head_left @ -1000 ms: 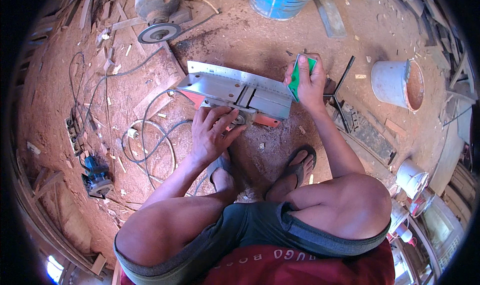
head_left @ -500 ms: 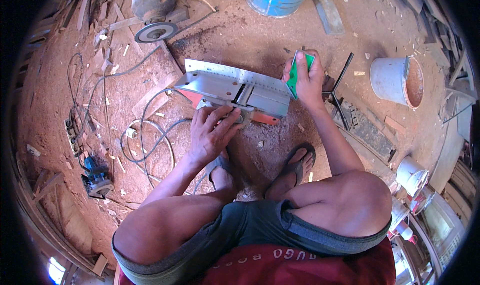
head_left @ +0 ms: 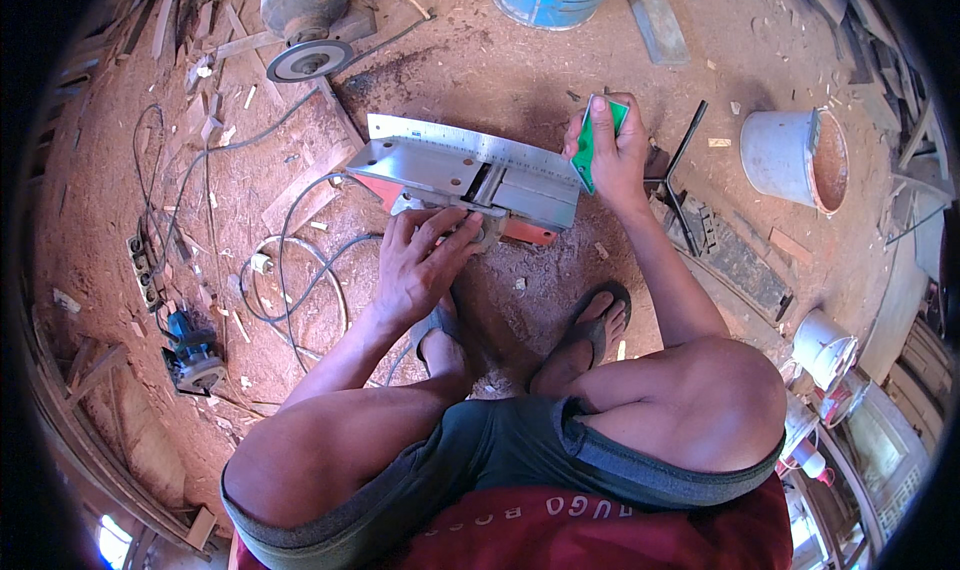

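The planer (head_left: pixel 415 162) lies just above mid-frame, a ruler (head_left: pixel 450 140) along its far edge. Its slot (head_left: pixel 481 181) looks different from a second ago: the cutter seems turned. The left hand (head_left: pixel 418 262) touches its near side; I cannot tell whether that grip clasps it. The right hand (head_left: pixel 624 158) grasps a green block (head_left: pixel 586 166). Chips litter the floor (head_left: pixel 490 80); a motor (head_left: pixel 300 5) stands upper left.

The left hand (head_left: pixel 415 265) touches a planer (head_left: pixel 418 165); the right hand (head_left: pixel 624 160) grips a green block (head_left: pixel 586 160).
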Tool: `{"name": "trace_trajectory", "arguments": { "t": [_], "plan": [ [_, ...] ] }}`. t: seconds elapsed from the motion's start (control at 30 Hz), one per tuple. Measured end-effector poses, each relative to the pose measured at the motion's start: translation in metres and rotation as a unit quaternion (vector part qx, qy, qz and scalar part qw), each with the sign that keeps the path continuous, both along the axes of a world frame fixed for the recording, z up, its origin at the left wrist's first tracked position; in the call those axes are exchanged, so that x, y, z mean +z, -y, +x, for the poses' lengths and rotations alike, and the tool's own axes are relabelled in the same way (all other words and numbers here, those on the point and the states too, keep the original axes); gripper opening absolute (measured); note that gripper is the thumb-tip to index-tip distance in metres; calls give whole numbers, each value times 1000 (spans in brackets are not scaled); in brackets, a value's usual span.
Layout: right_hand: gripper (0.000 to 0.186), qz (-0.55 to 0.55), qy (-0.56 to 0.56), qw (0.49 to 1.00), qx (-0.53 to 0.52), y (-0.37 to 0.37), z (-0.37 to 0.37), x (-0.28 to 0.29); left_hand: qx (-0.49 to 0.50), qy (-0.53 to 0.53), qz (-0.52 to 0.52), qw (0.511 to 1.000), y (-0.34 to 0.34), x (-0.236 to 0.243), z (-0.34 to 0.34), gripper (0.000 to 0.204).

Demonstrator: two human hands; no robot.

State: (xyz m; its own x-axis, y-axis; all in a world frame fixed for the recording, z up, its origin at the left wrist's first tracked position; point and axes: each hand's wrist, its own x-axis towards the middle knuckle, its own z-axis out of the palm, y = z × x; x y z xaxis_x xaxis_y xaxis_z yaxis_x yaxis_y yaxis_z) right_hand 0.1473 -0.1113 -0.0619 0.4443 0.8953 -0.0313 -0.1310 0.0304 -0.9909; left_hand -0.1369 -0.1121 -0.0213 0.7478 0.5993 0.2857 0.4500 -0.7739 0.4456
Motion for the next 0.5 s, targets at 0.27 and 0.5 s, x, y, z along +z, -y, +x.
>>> {"name": "trace_trajectory", "arguments": {
  "t": [0.27,0.5],
  "plan": [
    [24,-2,-6,1000,1,-1,-1,2,24,10,-14,1000,-1,-6,-2,51],
    [25,-8,8,1000,0,0,0,2,7,-10,4,1000,0,1,0,52]
  ]
}}
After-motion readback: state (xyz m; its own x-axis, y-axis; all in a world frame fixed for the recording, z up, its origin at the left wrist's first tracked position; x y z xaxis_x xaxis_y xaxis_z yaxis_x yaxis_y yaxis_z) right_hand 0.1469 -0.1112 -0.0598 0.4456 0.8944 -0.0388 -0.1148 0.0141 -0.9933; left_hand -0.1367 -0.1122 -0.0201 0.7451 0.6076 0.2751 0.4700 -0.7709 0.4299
